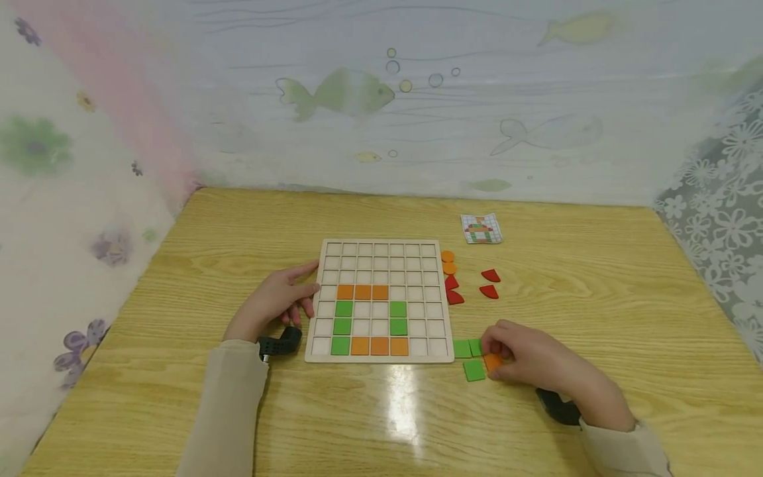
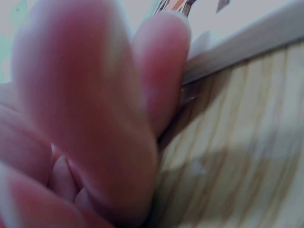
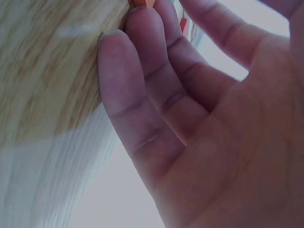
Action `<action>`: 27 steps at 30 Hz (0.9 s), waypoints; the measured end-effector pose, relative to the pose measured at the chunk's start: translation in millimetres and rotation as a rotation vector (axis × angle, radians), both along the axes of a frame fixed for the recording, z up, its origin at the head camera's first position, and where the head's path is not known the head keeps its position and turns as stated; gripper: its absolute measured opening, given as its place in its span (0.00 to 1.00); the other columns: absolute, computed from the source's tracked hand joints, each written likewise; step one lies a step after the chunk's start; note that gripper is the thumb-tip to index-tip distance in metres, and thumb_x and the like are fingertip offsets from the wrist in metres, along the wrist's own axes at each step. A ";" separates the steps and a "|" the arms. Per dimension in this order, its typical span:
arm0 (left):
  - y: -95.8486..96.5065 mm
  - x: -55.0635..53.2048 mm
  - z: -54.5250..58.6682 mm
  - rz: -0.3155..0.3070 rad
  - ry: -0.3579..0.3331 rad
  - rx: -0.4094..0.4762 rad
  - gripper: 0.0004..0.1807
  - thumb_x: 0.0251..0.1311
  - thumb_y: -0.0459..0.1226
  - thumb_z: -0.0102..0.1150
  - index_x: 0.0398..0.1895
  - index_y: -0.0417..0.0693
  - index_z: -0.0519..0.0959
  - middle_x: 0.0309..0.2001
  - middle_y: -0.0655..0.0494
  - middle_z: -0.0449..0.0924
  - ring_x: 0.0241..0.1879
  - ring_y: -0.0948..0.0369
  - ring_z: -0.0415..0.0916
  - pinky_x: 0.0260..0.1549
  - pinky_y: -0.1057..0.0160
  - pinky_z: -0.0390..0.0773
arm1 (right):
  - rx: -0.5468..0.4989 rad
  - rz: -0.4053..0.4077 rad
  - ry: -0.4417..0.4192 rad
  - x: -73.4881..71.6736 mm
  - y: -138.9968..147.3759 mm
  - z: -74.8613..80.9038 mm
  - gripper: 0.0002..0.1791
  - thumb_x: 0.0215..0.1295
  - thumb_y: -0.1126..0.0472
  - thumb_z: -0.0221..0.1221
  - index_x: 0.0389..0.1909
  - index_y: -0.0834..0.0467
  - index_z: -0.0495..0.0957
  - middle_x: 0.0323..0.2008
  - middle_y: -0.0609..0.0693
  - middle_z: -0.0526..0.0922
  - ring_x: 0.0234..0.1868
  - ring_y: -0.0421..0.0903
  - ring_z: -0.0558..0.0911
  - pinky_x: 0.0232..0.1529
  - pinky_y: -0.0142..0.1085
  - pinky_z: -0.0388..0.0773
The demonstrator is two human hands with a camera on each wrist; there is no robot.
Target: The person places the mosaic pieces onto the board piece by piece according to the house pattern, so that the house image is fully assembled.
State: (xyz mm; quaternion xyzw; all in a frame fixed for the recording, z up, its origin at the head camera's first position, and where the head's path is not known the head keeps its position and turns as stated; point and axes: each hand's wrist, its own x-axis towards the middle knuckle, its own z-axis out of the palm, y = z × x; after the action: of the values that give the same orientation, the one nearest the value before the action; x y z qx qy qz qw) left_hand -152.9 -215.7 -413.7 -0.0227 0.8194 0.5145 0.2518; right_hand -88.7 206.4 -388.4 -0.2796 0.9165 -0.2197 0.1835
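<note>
A light wooden grid board (image 1: pixel 384 245) lies flat on the table. Orange square tiles (image 1: pixel 363 292) and green square tiles (image 1: pixel 344 309) fill some of its cells. At the board's left edge rests my left hand (image 1: pixel 277 298), its index finger and thumb touching the rim. My right hand (image 1: pixel 524 351) is right of the board's lower corner. Its thumb and fingers pinch an orange square tile (image 1: pixel 493 362) by its edges, at table level. Loose green tiles (image 1: pixel 473 370) lie just left of those fingers. Only a corner of the orange tile (image 3: pixel 144 3) shows in the right wrist view.
Orange round pieces (image 1: pixel 448 256) and red quarter-circle pieces (image 1: pixel 455 297) lie along the board's right side. Two more red quarter pieces (image 1: pixel 491 275) sit farther right. A small printed pattern card (image 1: pixel 481 228) is behind them. A patterned cloth wall (image 1: pixel 417 132) borders the table's back.
</note>
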 end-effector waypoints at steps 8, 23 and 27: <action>-1.0 0.3 -0.1 0.004 0.010 -0.006 0.31 0.60 0.48 0.52 0.66 0.70 0.55 0.23 0.43 0.78 0.12 0.56 0.71 0.11 0.63 0.70 | 0.007 -0.097 0.014 -2.5 -7.4 2.2 0.15 0.46 0.59 0.68 0.34 0.50 0.73 0.28 0.40 0.69 0.29 0.38 0.69 0.30 0.30 0.69; 1.0 1.4 0.1 0.024 0.007 0.024 0.29 0.61 0.47 0.51 0.65 0.70 0.56 0.23 0.41 0.78 0.11 0.55 0.71 0.10 0.62 0.69 | 0.034 -0.219 0.012 -7.1 -4.6 0.3 0.15 0.47 0.59 0.67 0.36 0.53 0.74 0.30 0.42 0.72 0.31 0.39 0.70 0.33 0.34 0.70; 0.8 1.3 -0.6 0.026 0.006 0.022 0.30 0.60 0.47 0.51 0.65 0.70 0.56 0.23 0.42 0.78 0.11 0.55 0.71 0.10 0.62 0.69 | 0.029 -0.200 0.015 -7.0 -4.8 0.6 0.15 0.46 0.59 0.67 0.35 0.52 0.74 0.29 0.41 0.71 0.31 0.39 0.70 0.32 0.33 0.69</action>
State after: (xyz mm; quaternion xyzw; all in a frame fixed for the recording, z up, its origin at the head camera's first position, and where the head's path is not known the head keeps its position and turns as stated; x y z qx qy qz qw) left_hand -151.6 -214.9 -414.4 -0.0289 0.8140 0.5267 0.2430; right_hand -95.7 201.6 -387.8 -0.1856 0.9443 -0.2214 0.1578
